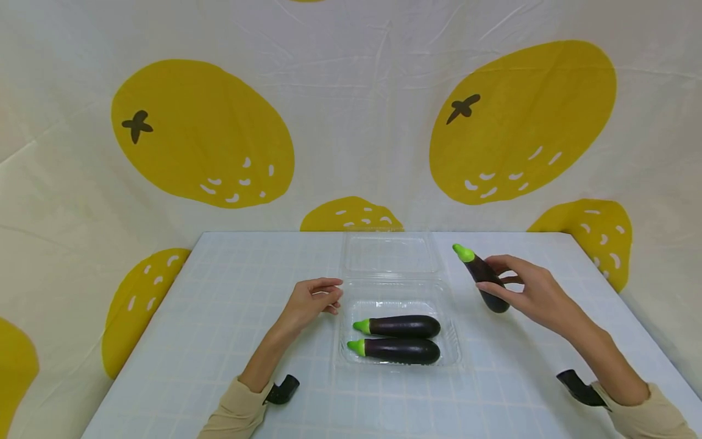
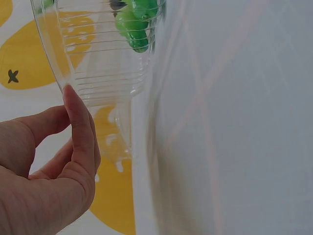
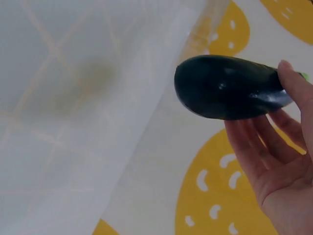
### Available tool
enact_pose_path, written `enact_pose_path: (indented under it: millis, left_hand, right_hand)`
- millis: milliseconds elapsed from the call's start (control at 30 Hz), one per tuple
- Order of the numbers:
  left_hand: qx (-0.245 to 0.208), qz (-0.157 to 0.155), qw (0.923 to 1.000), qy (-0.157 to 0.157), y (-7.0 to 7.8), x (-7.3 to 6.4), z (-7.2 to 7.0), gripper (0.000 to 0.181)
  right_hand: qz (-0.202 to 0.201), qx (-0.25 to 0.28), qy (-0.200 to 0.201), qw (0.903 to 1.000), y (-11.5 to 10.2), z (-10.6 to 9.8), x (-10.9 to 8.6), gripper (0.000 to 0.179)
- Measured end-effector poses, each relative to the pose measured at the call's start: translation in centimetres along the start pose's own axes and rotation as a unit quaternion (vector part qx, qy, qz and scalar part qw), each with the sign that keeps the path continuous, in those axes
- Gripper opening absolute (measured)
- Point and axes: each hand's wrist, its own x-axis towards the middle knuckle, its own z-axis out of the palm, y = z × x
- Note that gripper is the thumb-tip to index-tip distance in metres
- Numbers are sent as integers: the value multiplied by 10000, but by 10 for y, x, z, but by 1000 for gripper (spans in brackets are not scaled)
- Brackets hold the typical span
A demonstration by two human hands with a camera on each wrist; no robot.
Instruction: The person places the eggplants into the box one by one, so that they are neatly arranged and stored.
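Note:
My right hand (image 1: 529, 292) grips an eggplant (image 1: 482, 277) between thumb and fingers, right of the clear plastic container (image 1: 452, 350). Its bright green stem end points up and to the left; in the right wrist view the rounded dark end of the eggplant (image 3: 220, 88) faces the camera. Two more eggplants, an upper one (image 1: 406, 326) and a lower one (image 1: 403, 351), lie side by side in the container, stems to the left. The left hand (image 1: 312, 299) is beside the container's left edge, fingers loosely bent. In the left wrist view, a fingertip is right at the container rim (image 2: 49, 54).
The container's hinged lid (image 1: 390, 255) lies open behind its base, near the back edge of the table. A pale checked cloth covers the table (image 1: 219, 305). Behind it hangs a white curtain (image 1: 356, 122) printed with large yellow fruit.

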Motion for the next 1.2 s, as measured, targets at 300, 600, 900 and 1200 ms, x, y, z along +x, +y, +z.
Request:
enact_pose_path:
  millis: [300, 600, 900, 1200]
  left_hand:
    - [83, 11, 10000, 10, 1, 0, 0, 38]
    - [60, 68, 10000, -28, 3, 0, 2, 37]
    - [24, 13, 10000, -3, 1, 2, 1, 37]
    - [82, -47, 9999, 39, 2, 1, 1, 37]
  right_hand:
    - [-273, 188, -42, 9994, -19, 3, 10, 49]
    - [-460, 334, -111, 9983, -31, 7, 21, 48]
    - [-737, 577, -258, 9953, -42, 15, 33, 44]
    - [-726, 784, -602, 9924, -55, 28, 42, 43]
